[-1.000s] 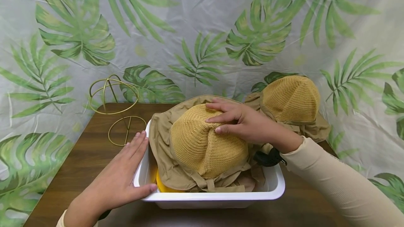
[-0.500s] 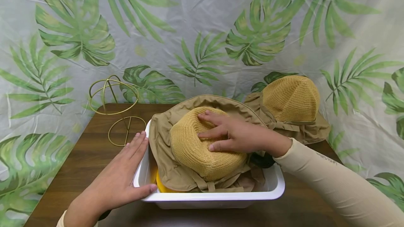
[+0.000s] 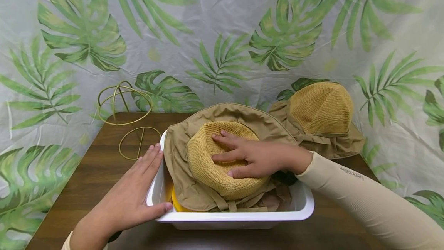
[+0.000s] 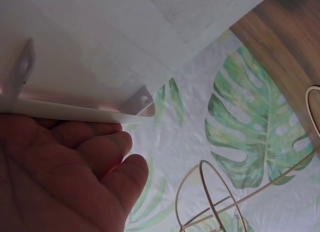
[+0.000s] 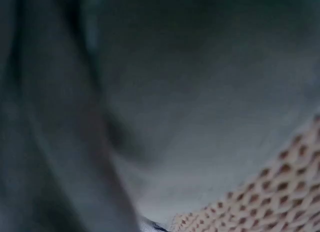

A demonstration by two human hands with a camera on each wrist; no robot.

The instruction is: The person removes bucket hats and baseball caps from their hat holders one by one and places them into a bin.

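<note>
A hat (image 3: pixel 204 165) with a mustard knitted crown and a wide khaki cloth brim lies in a white plastic tub (image 3: pixel 236 216). My right hand (image 3: pixel 251 157) presses down into its crown with spread fingers, and the knit is dented in a hollow beneath them. My left hand (image 3: pixel 133 188) rests against the tub's left side, fingers straight along the rim and thumb over the front corner. From below, the left wrist view has the fingers (image 4: pixel 107 147) touching the rim's edge. Close, blurred khaki cloth (image 5: pixel 200 117) and knit (image 5: pixel 265 197) fill the right wrist view.
A second, similar hat (image 3: pixel 320 111) sits behind and right of the tub. At the table's back left stands a gold wire stand (image 3: pixel 125 122). Something yellow (image 3: pixel 182 203) shows under the brim in the tub. A leaf-print curtain (image 3: pixel 222 41) hangs behind the wooden table (image 3: pixel 86 173).
My right hand has moved down and slightly left, pushing the hat's rounded crown inward into a hollow. My left hand has stayed at the tub's rim.
</note>
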